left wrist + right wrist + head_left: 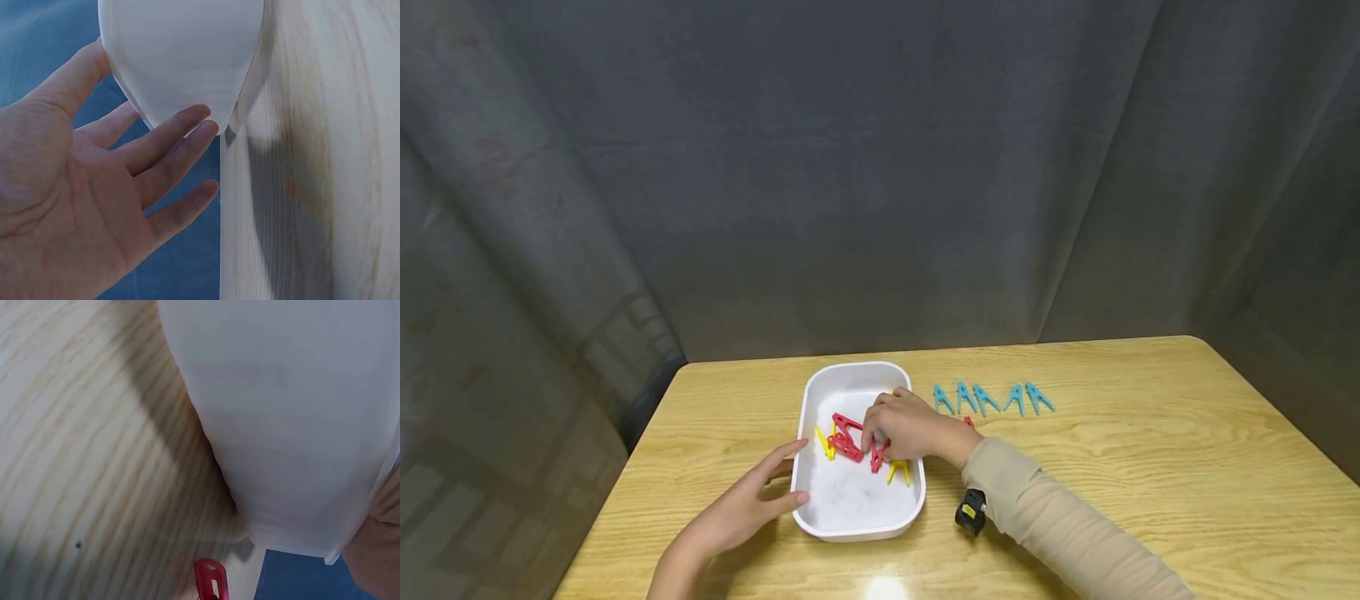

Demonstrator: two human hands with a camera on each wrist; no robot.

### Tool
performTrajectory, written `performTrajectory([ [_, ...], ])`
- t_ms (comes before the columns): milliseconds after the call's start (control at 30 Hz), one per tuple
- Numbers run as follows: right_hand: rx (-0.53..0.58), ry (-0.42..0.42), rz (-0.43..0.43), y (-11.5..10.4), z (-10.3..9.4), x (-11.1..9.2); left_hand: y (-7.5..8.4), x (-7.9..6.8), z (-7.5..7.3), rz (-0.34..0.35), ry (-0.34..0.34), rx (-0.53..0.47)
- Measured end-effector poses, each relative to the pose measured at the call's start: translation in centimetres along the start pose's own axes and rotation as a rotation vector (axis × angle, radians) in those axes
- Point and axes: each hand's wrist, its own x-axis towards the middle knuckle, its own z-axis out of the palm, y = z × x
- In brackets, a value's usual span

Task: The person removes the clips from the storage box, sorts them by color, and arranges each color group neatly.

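A white plastic tray [857,521] stands on the table with red and yellow plastic clothespins inside. My right hand [910,425] reaches over its right wall, fingers bent down, and pinches a red clothespin [877,458] between thumb and fingers. Just left of those fingertips lie more red clothespins [847,447], beside a yellow clothespin [827,446]; another yellow clothespin [899,472] is near the right wall. My left hand [737,506] is at the tray's left side, thumb and fingers spread along the rim. In the left wrist view the left hand [94,187] has loosely extended fingers.
Several blue clothespins [982,400] form a row on the table [1150,467] to the right of the tray. One red clothespin [968,422] lies below that row, partly behind the right wrist. A dark curtain [865,183] hangs behind the table.
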Motion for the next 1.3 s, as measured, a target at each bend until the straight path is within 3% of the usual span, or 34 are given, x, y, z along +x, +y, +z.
performTrajectory([
  [233,-0.03,0.017,-0.01,0.1,0.2,0.0,0.0,0.0,0.0,-0.015,-0.001,0.0],
  [533,0.06,0.038,-0.024,0.1,-0.2,-0.5,0.0,0.0,0.0,-0.004,-0.004,0.004],
  [700,0.052,0.164,-0.074,0.2,-0.2,-0.7,0.0,0.0,0.0,0.0,-0.011,0.006],
  [833,0.108,0.27,-0.062,-0.1,-0.5,-1.2,0.0,0.1,-0.1,0.003,-0.014,0.006],
  [1033,0.214,0.383,-0.009,-0.8,-0.8,-3.0,0.0,0.1,-0.1,0.001,-0.012,0.0],
  [1300,0.212,0.524,-0.025,-1.1,-1.2,-5.8,0.1,0.1,-0.1,0.0,0.001,0.007],
])
